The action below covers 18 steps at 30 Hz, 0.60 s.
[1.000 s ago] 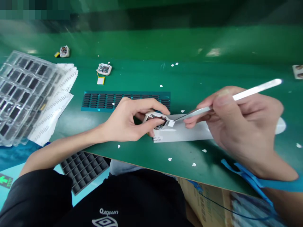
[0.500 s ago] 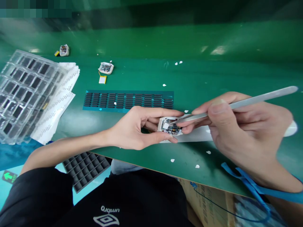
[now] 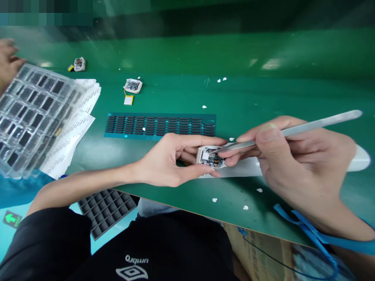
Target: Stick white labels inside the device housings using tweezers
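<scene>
Left hand (image 3: 168, 160) pinches a small open white device (image 3: 210, 157) between thumb and fingers, just above the near edge of the green table (image 3: 181, 93). Right hand (image 3: 295, 164) grips metal tweezers (image 3: 281, 134), their tip inside the device. A white strip (image 3: 249, 166) lies under both. Behind them sits a blue sheet of black pads (image 3: 160, 125); clear trays (image 3: 29, 117) are stacked at far left.

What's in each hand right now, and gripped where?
Left hand pinches the small open white device by its edges. Right hand grips metal tweezers mid-shaft, tips inside the device.
</scene>
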Available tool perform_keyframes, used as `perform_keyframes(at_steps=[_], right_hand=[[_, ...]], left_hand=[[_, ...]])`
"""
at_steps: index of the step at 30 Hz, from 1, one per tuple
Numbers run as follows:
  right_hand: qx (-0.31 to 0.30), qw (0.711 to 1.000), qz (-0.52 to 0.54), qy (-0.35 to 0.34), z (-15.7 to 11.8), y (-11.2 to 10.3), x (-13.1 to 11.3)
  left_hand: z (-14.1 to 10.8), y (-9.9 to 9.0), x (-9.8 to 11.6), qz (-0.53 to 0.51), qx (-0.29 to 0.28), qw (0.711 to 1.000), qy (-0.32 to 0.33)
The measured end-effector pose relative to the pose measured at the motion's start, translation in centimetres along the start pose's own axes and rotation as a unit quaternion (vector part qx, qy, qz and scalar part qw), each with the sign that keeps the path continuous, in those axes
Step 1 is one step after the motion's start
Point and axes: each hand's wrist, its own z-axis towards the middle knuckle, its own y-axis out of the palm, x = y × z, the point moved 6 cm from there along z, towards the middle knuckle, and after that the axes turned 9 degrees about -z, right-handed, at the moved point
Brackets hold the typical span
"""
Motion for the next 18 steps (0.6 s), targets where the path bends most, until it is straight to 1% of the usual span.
perform_keyframes(at_steps=[5, 10, 18], right_hand=[[-0.004, 0.999, 0.032, 0.011, 0.08, 0.12, 0.19], [0.001, 1.000, 0.014, 0.022, 0.05, -0.15, -0.01], [0.010, 1.000, 0.004, 0.011, -0.17, 0.01, 0.36]], left_hand=[[-0.03, 0.04, -0.10, 0.001, 0.005, 1.000, 0.002], [-0.14, 0.11, -0.40, 0.005, 0.012, 1.000, -0.005], [-0.15, 0.27, -0.37, 0.002, 0.013, 1.000, 0.001]])
